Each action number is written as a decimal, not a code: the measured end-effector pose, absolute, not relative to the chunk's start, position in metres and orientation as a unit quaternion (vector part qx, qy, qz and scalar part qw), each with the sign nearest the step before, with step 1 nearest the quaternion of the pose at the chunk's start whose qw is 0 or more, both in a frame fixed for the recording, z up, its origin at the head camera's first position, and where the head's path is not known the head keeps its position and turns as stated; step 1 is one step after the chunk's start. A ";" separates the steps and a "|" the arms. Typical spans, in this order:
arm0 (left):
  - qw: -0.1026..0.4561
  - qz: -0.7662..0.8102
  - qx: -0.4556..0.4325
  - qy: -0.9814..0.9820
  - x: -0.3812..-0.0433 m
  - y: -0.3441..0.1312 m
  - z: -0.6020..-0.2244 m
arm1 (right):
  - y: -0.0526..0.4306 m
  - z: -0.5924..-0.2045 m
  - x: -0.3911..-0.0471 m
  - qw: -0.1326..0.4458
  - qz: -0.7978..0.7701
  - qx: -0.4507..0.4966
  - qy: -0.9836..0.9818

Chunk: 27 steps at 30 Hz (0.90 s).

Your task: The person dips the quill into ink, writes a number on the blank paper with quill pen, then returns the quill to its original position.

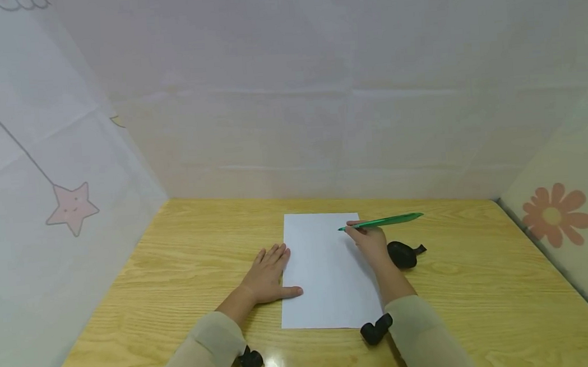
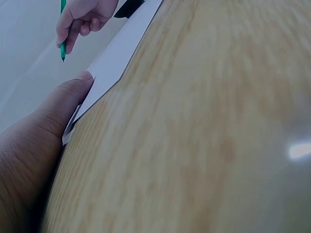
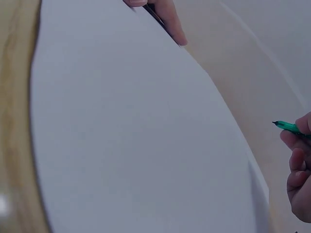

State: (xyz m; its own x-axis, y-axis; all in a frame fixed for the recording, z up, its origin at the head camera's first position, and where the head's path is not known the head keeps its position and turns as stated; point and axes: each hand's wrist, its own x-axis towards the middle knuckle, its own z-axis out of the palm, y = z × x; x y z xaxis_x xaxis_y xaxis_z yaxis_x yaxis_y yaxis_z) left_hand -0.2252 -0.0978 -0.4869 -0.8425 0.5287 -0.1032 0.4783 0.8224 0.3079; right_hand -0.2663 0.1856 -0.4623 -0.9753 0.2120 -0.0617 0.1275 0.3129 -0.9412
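A blank white sheet of paper [image 1: 325, 277] lies upright on the wooden table. My left hand [image 1: 269, 277] is spread at its left edge, with the thumb and fingertips on the paper. Over the upper right of the sheet, my right hand [image 1: 370, 243] pinches a green pen [image 1: 389, 221] between thumb and fingers. The pen's dark tip points left, and its body slants out to the right. In the right wrist view the pen tip [image 3: 282, 124] shows raised above the paper. The left wrist view shows the left thumb [image 2: 68, 99] along the sheet's edge.
The wooden table [image 1: 482, 284] extends to both sides of the paper. A black rounded object [image 1: 402, 254] with a small tab sits just right of the right hand. Pale cloth [image 1: 321, 137] with printed figures hangs behind and beside the table.
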 end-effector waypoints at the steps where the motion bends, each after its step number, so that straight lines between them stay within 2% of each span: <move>1: 0.092 0.137 0.265 0.950 -0.225 -0.098 -0.487 | 0.184 -0.463 -0.267 0.038 0.574 -0.103 -0.811; 27: 0.085 0.132 0.266 0.951 -0.223 -0.097 -0.486 | 0.170 -0.478 -0.286 0.045 0.558 -0.110 -0.821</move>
State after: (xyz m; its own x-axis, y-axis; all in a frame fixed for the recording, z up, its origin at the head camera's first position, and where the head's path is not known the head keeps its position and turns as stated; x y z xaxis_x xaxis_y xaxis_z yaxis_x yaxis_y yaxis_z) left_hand -0.2228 -0.0974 -0.4861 -0.8444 0.5280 -0.0907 0.4834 0.8238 0.2961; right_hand -0.2858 0.1696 -0.4781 -0.9716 0.2313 -0.0490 0.1306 0.3525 -0.9266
